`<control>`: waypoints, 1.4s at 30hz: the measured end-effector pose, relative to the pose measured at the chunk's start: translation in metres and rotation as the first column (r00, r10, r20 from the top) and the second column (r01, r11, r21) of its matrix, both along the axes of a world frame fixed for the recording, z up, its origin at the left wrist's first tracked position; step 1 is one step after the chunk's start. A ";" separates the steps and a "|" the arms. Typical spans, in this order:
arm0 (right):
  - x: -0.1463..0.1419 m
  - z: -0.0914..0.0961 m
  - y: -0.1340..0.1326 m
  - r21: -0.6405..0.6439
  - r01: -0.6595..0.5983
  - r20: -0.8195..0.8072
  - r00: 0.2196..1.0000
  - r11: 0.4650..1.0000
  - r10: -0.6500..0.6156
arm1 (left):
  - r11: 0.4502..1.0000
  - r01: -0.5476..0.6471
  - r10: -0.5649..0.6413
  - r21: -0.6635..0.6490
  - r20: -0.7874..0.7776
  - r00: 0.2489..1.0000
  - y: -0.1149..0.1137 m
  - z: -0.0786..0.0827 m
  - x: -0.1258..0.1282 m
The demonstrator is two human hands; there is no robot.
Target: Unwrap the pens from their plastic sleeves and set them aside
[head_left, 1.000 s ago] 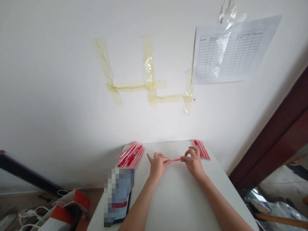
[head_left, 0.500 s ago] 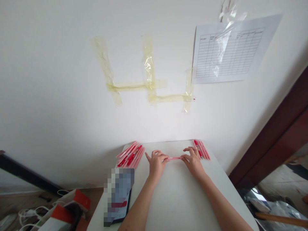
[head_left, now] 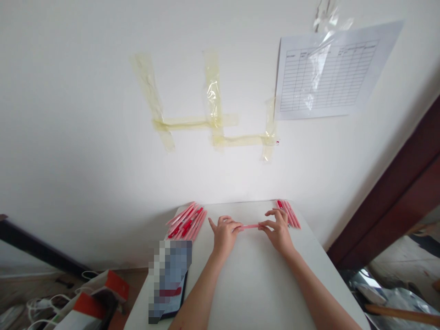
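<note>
A slim pink pen [head_left: 250,226] lies level between my two hands above the white table. My left hand [head_left: 225,233] pinches its left end between thumb and fingers. At the other end, the thumb and index finger of my right hand [head_left: 277,231] grip it, with the other fingers raised. Close behind my right hand is a small row of pink and red pens [head_left: 291,214], partly covered by the fingers. To the left of my left hand lies a larger, looser pile of pink and red pens [head_left: 187,222].
A phone [head_left: 175,293], largely pixelated, lies on the table's left side beside my left forearm. The white wall [head_left: 220,178] stands right behind the white table [head_left: 261,293]. Boxes and white cables [head_left: 51,305] lie on the floor at left. A dark red door frame [head_left: 385,197] rises at right.
Both hands have shifted very slightly to the right with the pen. The free fingers of my right hand have lifted and now cover more of the right-hand pens.
</note>
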State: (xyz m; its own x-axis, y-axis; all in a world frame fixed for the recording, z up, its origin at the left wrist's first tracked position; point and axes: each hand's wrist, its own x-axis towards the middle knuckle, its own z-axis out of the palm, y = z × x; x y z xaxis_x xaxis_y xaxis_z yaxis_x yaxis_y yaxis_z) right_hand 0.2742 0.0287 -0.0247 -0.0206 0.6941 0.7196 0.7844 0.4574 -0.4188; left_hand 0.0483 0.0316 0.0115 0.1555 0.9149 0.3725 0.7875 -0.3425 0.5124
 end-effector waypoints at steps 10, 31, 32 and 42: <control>0.002 -0.004 0.002 -0.040 0.029 0.035 0.999 0.999 -0.028 | 0.997 -0.015 0.015 0.082 -0.004 1.000 0.001 -0.002 -0.001; 0.003 -0.005 0.003 -0.028 -0.040 0.007 0.999 0.999 0.040 | 0.995 -0.021 0.022 0.102 -0.005 1.000 0.001 -0.004 -0.001; 0.002 -0.005 0.002 -0.030 -0.039 0.007 0.999 0.999 0.039 | 0.995 -0.022 0.022 0.101 -0.003 1.000 0.001 -0.004 -0.001; 0.002 -0.010 0.005 -0.090 -0.028 0.013 0.999 0.996 0.030 | 0.995 -0.024 0.024 0.101 0.003 1.000 0.001 -0.004 -0.002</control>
State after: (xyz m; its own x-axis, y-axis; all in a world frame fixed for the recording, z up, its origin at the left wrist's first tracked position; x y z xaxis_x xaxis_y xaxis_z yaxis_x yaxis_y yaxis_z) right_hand 0.2765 0.0332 -0.0342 -0.0515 0.7550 0.6537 0.7777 0.4409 -0.4480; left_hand 0.0467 0.0329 0.0071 0.1329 0.8762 0.4632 0.7951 -0.3733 0.4780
